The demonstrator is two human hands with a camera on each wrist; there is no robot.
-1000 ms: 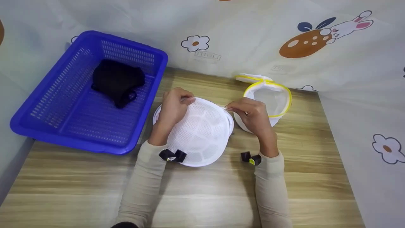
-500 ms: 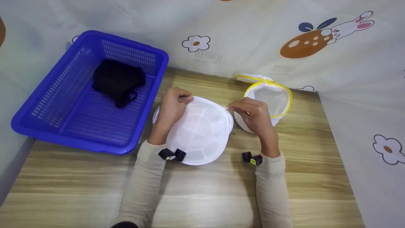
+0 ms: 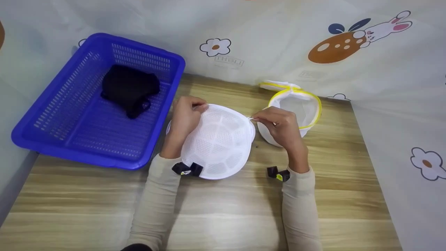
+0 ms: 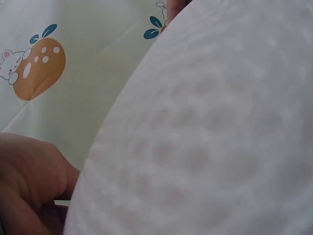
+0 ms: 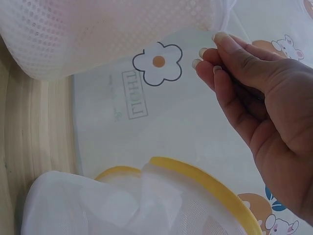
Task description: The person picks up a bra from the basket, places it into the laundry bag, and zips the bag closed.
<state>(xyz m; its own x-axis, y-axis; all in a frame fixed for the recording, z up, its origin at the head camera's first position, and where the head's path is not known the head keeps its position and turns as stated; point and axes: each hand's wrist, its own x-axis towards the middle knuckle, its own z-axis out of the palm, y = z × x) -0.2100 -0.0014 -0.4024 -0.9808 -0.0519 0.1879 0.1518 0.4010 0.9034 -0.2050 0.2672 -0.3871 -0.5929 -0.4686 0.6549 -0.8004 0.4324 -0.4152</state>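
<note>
A white mesh laundry bag (image 3: 217,143), rounded with a smooth white rim, is held up between both hands in the head view. My left hand (image 3: 185,116) pinches its upper left edge between thumb and fingers. At its upper right corner my right hand (image 3: 281,124) pinches a small white tip at the rim. In the right wrist view the right hand's fingertips (image 5: 222,41) meet right at the bag's edge. The mesh (image 4: 205,137) fills most of the left wrist view, with the left hand (image 4: 32,178) along its lower left side.
A second white mesh bag with a yellow zip rim (image 3: 319,108) stands open behind the right hand. At the left is a blue plastic basket (image 3: 101,141) holding a black garment (image 3: 129,89). A printed sheet (image 3: 264,42) hangs behind the wooden table (image 3: 341,209).
My left hand has shifted slightly left, and the mesh bag has moved a little left and up with it. The right hand keeps its pinch and has barely moved.
</note>
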